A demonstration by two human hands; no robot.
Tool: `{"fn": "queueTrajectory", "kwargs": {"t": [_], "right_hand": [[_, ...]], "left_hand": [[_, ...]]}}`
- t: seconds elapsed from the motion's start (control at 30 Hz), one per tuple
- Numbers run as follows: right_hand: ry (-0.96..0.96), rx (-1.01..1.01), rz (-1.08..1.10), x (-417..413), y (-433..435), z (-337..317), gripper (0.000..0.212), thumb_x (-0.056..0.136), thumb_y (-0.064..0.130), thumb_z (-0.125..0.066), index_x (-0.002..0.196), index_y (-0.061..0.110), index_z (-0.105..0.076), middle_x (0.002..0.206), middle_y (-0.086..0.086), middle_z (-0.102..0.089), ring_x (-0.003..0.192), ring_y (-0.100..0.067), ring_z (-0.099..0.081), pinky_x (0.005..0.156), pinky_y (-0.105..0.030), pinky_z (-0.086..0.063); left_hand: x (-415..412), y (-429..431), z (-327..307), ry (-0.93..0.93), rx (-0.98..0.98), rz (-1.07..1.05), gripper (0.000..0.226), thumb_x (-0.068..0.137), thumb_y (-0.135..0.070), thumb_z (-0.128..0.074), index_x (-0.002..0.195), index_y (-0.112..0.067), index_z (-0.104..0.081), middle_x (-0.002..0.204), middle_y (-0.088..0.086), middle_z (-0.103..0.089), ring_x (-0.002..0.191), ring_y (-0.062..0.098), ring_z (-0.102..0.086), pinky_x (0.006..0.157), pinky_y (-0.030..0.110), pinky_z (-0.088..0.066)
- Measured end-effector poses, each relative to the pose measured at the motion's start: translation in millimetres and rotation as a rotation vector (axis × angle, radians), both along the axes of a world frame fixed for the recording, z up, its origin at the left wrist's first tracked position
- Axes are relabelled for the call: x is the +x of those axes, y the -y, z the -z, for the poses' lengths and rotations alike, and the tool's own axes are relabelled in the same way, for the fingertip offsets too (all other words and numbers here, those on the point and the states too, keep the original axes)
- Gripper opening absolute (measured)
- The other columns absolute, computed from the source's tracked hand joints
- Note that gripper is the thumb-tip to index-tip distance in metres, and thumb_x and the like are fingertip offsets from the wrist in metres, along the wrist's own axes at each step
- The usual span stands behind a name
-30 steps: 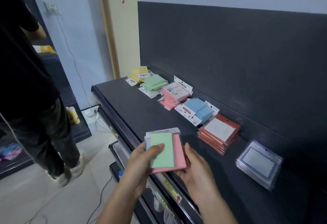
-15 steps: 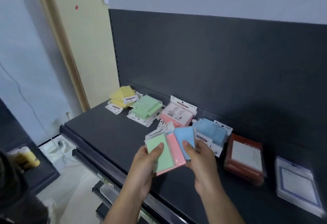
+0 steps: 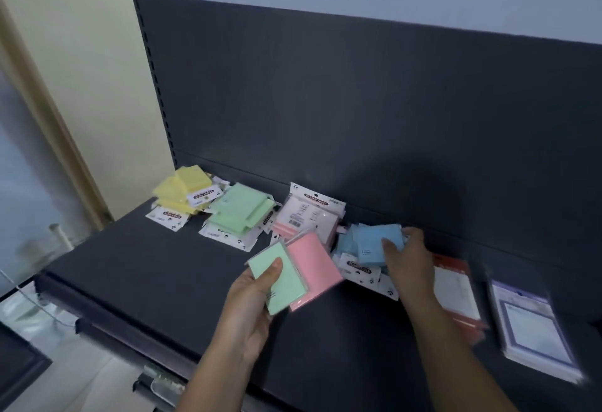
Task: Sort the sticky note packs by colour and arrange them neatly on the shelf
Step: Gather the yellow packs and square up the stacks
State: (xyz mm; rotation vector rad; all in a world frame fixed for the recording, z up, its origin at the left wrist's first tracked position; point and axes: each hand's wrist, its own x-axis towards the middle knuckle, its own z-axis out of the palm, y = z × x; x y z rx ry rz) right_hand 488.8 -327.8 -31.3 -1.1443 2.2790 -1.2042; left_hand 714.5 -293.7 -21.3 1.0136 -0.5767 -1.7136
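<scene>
Since the earlier frame the right hand point(image 3: 407, 265) has carried the blue pack point(image 3: 374, 245) from the fan onto the blue pile point(image 3: 345, 247) at the back of the shelf point(image 3: 163, 275), pinching it between thumb and fingers. The left hand point(image 3: 250, 310) grips the green pack point(image 3: 286, 278) and pink pack point(image 3: 312, 265), fanned. The blue pack should be squared with its pile before release.

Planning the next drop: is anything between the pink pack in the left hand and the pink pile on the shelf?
Nothing visible does. The pink pack in the left hand is held just in front of the pink pile. The green pack overlaps its left side; the right hand is away, gripping a blue pack.
</scene>
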Motion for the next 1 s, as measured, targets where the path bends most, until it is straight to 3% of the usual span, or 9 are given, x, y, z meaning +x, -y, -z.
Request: {"fn": "queueTrajectory", "kwargs": {"t": [0.1,0.2,0.3,0.37,0.43,0.57,0.7,0.8,1.0], "right_hand": [[-0.373,0.132,0.018,-4,0,8,0.041,0.087,0.024,-0.062,0.121,0.006,-0.049,0.118,-0.018,-0.053,0.107,-0.036,-0.047,0.088,-0.042,-0.040],[-0.458,-0.026,-0.018,2,-7,2,0.031,0.084,0.018,-0.065,0.112,0.007,-0.059,0.112,-0.015,-0.054,0.103,-0.032,-0.048,0.086,-0.039,-0.039],[-0.030,-0.194,-0.276,25,-21,-19,0.015,0.091,0.026,-0.058,0.096,0.013,-0.065,0.093,-0.002,-0.065,0.084,-0.015,-0.058,0.071,-0.021,-0.042],[0.444,-0.084,-0.489,45,-27,-36,0.020,0.091,0.035,-0.056,0.091,0.017,-0.065,0.086,0.001,-0.069,0.072,-0.009,-0.062,0.061,-0.021,-0.046],[0.593,-0.018,-0.558,56,-24,-38,0.001,0.090,0.027,-0.059,0.089,0.027,-0.059,0.087,0.002,-0.069,0.064,-0.008,-0.063,0.050,-0.024,-0.047],[0.677,-0.094,-0.442,68,-13,-31,0.012,0.091,0.014,-0.057,0.098,0.023,-0.055,0.092,0.003,-0.066,0.069,-0.012,-0.063,0.042,-0.021,-0.043],[0.728,-0.234,-0.310,81,10,-27,0.017,0.093,0.011,-0.054,0.109,0.016,-0.052,0.098,-0.001,-0.065,0.074,-0.014,-0.062,0.041,-0.018,-0.044],[0.703,-0.267,-0.241,95,33,-25,0.017,0.093,0.012,-0.053,0.109,0.018,-0.049,0.098,0.000,-0.064,0.080,-0.015,-0.062,0.043,-0.019,-0.047],[0.549,-0.308,-0.171,120,75,-22,0.027,0.093,0.014,-0.054,0.118,0.021,-0.047,0.108,-0.002,-0.061,0.096,-0.022,-0.061,0.080,-0.041,-0.053]], "left_hand": [[-5,7,0,0.023,0.003,-0.007,0.019,0.089,-0.010,-0.057,0.107,-0.010,-0.063,0.085,0.006,-0.074,0.072,0.016,-0.067,0.052,0.022,-0.055],[-14,11,-2,0.047,-0.004,-0.014,0.015,0.089,-0.010,-0.056,0.103,-0.013,-0.063,0.082,0.003,-0.074,0.072,0.015,-0.068,0.054,0.022,-0.055],[-24,13,-5,0.055,-0.025,-0.001,0.017,0.090,-0.011,-0.056,0.105,-0.012,-0.062,0.087,0.005,-0.074,0.074,0.016,-0.068,0.057,0.023,-0.056],[-29,14,-9,0.055,-0.046,-0.001,0.020,0.090,-0.011,-0.055,0.109,-0.012,-0.062,0.093,0.007,-0.074,0.077,0.017,-0.068,0.060,0.024,-0.056],[-31,14,-13,0.047,-0.064,-0.009,0.019,0.090,-0.012,-0.055,0.108,-0.012,-0.062,0.093,0.008,-0.073,0.077,0.017,-0.068,0.061,0.025,-0.056],[-17,20,-21,0.124,-0.122,-0.019,0.022,0.091,-0.015,-0.055,0.112,-0.013,-0.062,0.101,0.009,-0.072,0.082,0.019,-0.068,0.061,0.025,-0.056],[19,43,-23,0.149,-0.080,-0.097,0.023,0.092,-0.017,-0.055,0.114,-0.016,-0.062,0.104,0.007,-0.072,0.095,0.025,-0.067,0.079,0.037,-0.054],[49,64,-23,0.167,-0.049,-0.103,0.022,0.092,-0.013,-0.053,0.113,-0.016,-0.061,0.101,0.007,-0.072,0.090,0.024,-0.067,0.073,0.034,-0.054],[97,108,-23,0.206,-0.034,-0.065,0.026,0.088,0.000,-0.045,0.104,-0.016,-0.058,0.089,0.001,-0.070,0.080,0.019,-0.064,0.073,0.035,-0.051]]}}
